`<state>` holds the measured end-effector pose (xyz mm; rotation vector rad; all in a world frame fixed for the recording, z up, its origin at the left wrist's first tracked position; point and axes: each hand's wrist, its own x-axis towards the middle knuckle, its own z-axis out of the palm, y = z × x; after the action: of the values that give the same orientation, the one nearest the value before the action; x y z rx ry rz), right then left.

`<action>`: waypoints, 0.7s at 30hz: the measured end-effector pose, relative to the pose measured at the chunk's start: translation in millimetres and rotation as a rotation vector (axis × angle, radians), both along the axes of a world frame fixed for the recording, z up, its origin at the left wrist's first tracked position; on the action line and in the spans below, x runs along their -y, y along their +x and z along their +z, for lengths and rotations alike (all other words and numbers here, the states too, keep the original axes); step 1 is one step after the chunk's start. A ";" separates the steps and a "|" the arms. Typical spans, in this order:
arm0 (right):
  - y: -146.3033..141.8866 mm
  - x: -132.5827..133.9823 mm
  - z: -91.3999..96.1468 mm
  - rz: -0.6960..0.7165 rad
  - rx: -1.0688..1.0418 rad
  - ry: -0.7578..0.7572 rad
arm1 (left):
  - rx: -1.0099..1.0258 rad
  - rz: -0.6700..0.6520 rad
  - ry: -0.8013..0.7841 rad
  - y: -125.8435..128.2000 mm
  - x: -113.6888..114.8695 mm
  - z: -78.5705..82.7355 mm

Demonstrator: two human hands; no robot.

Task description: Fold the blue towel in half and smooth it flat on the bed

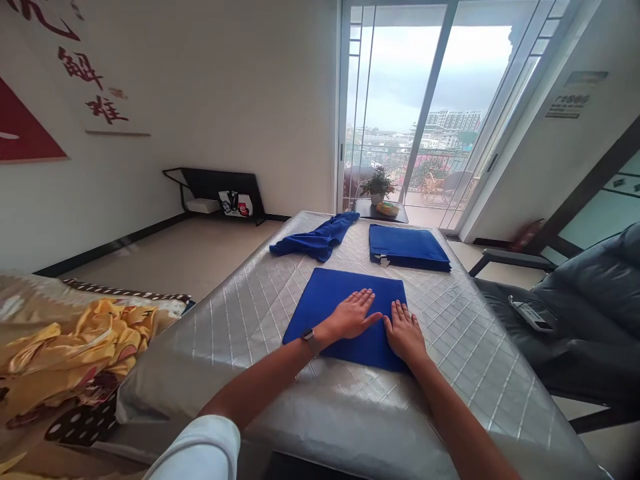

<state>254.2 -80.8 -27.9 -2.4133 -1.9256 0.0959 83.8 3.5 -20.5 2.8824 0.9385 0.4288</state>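
Observation:
A folded blue cloth (325, 300) lies flat before me on a table with a quilted silvery cover (240, 320). My left hand (353, 313) rests palm down near its middle, fingers stretched out, a watch on the wrist. Close beside it, my right hand (404, 330) lies flat along the cloth's right edge, fingers extended. Neither hand grips anything. Farther back on the right sits a stack of folded blue cloths (407, 245) with a white tag at its front edge. A crumpled blue cloth (320, 239) lies at the far left of the table.
A black armchair (590, 307) with a remote-like device (533, 315) on its seat stands at the right. Yellow patterned fabric (85, 340) is heaped at the left. Beyond the table's far end, a small table (367, 212) holds a potted plant (379, 185) before glass doors.

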 end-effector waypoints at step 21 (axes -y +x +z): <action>1.7 -2.2 2.1 0.005 0.016 -0.014 | -0.094 0.399 -0.180 -141.2 11.9 -12.4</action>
<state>255.9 -78.6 -25.8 -2.4258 -1.9438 0.0912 -57.3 -8.4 -33.0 2.5699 1.4914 0.2188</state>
